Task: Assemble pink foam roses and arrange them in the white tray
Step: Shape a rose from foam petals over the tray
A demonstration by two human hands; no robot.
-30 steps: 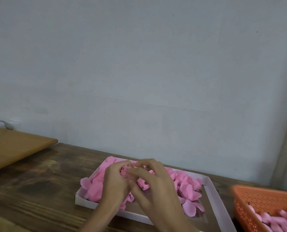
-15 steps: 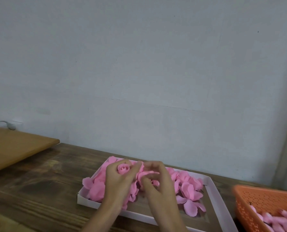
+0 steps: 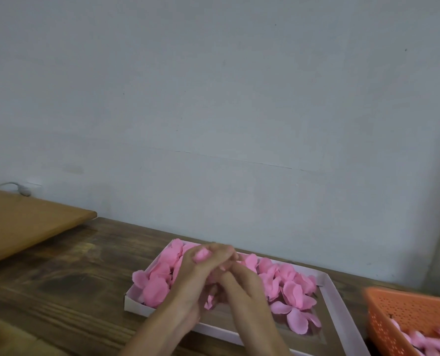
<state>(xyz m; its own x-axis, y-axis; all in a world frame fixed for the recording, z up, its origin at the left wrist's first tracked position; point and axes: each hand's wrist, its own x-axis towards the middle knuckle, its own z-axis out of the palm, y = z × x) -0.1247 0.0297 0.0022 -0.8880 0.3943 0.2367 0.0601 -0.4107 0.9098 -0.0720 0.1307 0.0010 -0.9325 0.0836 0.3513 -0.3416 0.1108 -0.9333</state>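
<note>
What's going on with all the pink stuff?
A person is making a foam rose. The left hand and right hand hold it together above the tray, which has loose petals in it. More pink pieces sit in the orange basket on the right.

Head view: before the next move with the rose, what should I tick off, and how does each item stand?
1. Rose held securely: ok, the left hand and right hand both grip it above the tray.
2. Latest petal wrapped on fully: cannot tell, fingers cover it and the frame is blurred.
3. Loose petals within reach: ok, piled in the tray.
4. Room in the tray for the rose: ok, bare floor along its near side.
5. Basket out of the way: ok, apart at the right.
</note>
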